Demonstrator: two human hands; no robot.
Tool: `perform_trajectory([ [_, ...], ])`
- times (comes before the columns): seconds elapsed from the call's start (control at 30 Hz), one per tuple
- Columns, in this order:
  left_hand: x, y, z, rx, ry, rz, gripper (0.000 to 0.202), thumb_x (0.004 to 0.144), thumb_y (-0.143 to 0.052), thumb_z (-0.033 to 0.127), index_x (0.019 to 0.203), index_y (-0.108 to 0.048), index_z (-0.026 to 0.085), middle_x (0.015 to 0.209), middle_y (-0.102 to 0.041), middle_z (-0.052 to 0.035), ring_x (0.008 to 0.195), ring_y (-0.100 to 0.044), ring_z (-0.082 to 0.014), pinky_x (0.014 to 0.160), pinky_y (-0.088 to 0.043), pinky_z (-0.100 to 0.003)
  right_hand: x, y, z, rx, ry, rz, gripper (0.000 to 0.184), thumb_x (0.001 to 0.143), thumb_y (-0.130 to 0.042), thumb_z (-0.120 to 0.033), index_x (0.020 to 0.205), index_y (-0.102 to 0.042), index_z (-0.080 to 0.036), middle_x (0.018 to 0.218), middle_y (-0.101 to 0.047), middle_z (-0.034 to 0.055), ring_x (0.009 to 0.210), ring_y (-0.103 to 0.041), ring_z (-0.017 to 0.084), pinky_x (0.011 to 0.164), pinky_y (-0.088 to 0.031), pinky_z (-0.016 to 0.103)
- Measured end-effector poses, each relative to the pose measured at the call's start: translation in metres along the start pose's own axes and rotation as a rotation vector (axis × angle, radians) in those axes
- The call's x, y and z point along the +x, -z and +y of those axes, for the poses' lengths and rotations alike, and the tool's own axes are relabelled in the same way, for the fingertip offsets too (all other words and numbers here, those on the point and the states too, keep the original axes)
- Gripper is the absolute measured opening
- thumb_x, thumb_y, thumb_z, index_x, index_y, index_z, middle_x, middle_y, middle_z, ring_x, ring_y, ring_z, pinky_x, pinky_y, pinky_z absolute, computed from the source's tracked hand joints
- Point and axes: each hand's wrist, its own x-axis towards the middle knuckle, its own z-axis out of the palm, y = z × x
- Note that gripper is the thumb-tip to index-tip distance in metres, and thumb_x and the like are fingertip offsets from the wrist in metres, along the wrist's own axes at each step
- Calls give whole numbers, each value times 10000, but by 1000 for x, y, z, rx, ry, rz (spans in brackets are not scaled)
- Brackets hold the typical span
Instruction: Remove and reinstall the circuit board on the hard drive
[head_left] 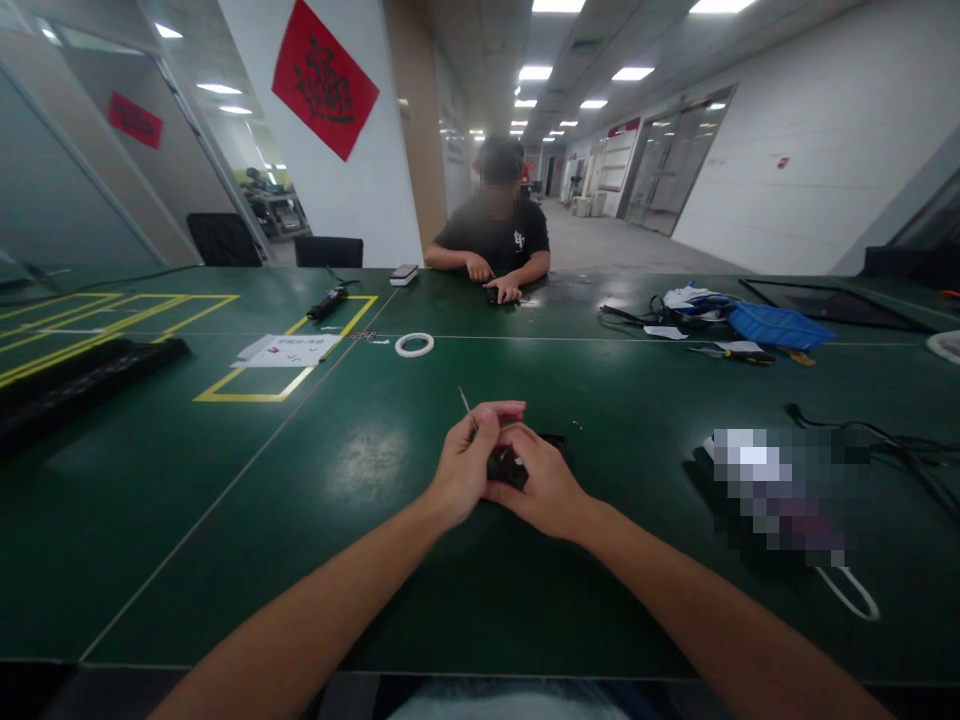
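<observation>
My left hand [460, 468] is closed, with a thin metal tool [466, 402] standing out past the thumb, its tip up and to the left. The rest of that tool is hidden by the fingers. Curled around a small black device [513, 472], my right hand [551, 488] grips it low over the green table [360, 560]. The two hands meet above the device, so most of its shape is covered. A dark edge [555, 441] shows just beyond the right knuckles; I cannot tell whether it belongs to the device.
Across the table a person [495, 235] handles a small dark object. A white tape roll [415, 345] and papers [289, 350] lie ahead to the left. On the right are a blue tray [780, 326], a screwdriver [742, 355], cables [900, 450] and a blurred-out item with a strap [855, 590].
</observation>
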Motion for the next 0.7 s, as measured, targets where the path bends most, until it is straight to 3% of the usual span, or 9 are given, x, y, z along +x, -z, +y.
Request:
perform_trajectory([
  [0.07, -5, -1, -3, -16, -40, -79, 514, 1047, -352, 579, 1303, -620, 223, 1354, -624, -108, 1275, -566, -271, 1101, -440, -448, 1, -5, -2, 8, 5, 46, 263, 904, -676, -312, 1147, -602, -244, 1153, -674, 75, 1037, -640, 223, 901, -515, 383],
  [0.13, -7, 12, -10, 43, -74, -215, 599, 1025, -392, 610, 1499, -432, 246, 1449, -541, -129, 1342, -503, -293, 1147, -379, -493, 2, 0, 6, -13, -29, 140, 226, 941, -616, -298, 1162, -610, -250, 1132, -686, 67, 1015, -654, 216, 889, -517, 381],
  [0.2, -4, 32, -19, 228, -110, -355, 847, 943, -563, 635, 1604, -191, 257, 1514, -452, -160, 1376, -455, -328, 1159, -346, -542, 2, 14, 21, -42, -91, 263, 280, 942, -618, -338, 1209, -600, -253, 1103, -692, 63, 966, -668, 214, 858, -524, 368],
  [0.23, -2, 43, -22, 380, -153, -411, 1002, 852, -680, 657, 1611, -162, 255, 1550, -396, -170, 1415, -391, -361, 1180, -294, -576, 1, 23, 30, -51, -134, 329, 335, 933, -630, -360, 1246, -581, -249, 1083, -693, 64, 930, -675, 212, 833, -529, 361],
  [0.33, 5, 65, -30, 712, -176, -584, 1161, 670, -805, 713, 1595, -239, 299, 1608, -280, -161, 1469, -251, -436, 1181, -248, -638, -2, 47, 53, -105, -235, 470, 376, 893, -675, -411, 1206, -588, -222, 974, -700, 53, 827, -675, 206, 759, -527, 337],
  [0.43, 7, 70, -33, 838, -161, -692, 1046, 701, -765, 735, 1560, -335, 322, 1606, -274, -148, 1459, -280, -432, 1159, -311, -613, -5, 60, 60, -184, -255, 502, 267, 890, -671, -448, 1025, -663, -218, 916, -706, 40, 794, -658, 193, 730, -501, 310],
  [0.57, 7, 66, -34, 898, -207, -686, 870, 790, -709, 704, 1517, -426, 321, 1569, -348, -133, 1425, -358, -393, 1153, -340, -564, -5, 53, 48, -207, -226, 493, 253, 912, -640, -460, 925, -681, -211, 801, -684, 14, 683, -610, 159, 655, -457, 275],
  [0.7, 7, 65, -35, 917, -220, -666, 871, 772, -725, 705, 1504, -452, 321, 1544, -386, -131, 1400, -393, -390, 1137, -360, -556, -4, 39, 38, -253, -182, 432, 244, 922, -630, -437, 837, -645, -209, 703, -639, -9, 620, -583, 137, 621, -418, 262],
])
